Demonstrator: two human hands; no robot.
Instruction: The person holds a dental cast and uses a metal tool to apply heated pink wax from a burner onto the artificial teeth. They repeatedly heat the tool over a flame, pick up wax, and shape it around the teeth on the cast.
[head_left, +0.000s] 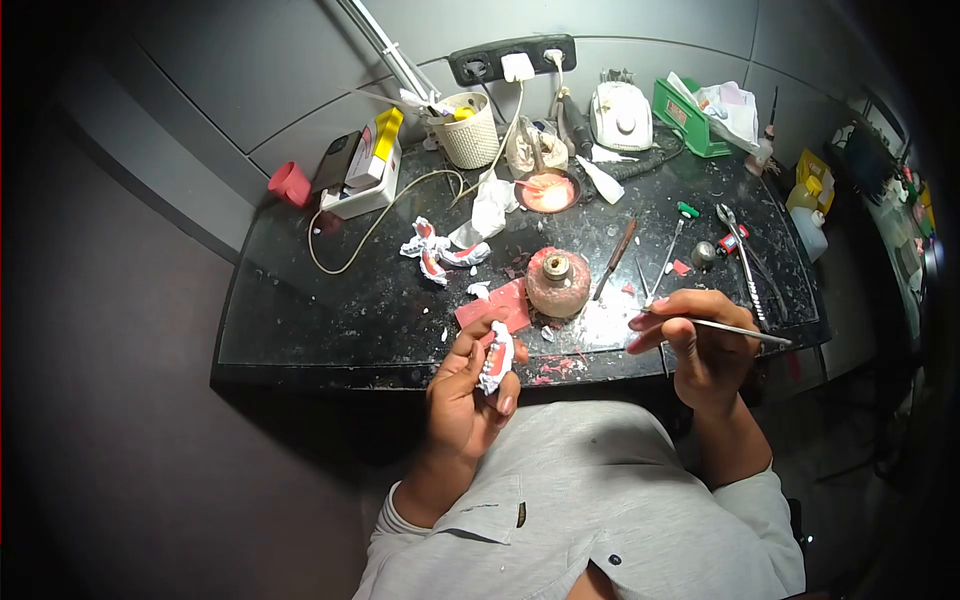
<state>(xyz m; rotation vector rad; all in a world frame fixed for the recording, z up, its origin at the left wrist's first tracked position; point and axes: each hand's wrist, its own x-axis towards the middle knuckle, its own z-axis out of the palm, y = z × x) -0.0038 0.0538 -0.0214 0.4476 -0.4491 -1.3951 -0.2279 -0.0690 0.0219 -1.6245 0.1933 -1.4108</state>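
Observation:
Near the front edge of the black table, my left hand (470, 385) is closed around a white dental cast with red wax (496, 362). My right hand (705, 350) pinches a thin metal tool (742, 329), its handle pointing right. Between my hands, farther back, stands a round burner (557, 284) coated in pinkish residue. A pink wax sheet (507, 304) lies beside it, partly behind my left fingers. Several white casts with red wax (432, 262) lie at the back left of that sheet. A knife (615, 258) rests right of the burner.
Behind are a bowl of red wax (547, 190), a cream basket (468, 138), a white device (621, 117) and a green bin (690, 118). A red cup (290, 184) and white box (362, 192) stand left. Right lie a wrench-like tool (742, 255) and metal cup (704, 256).

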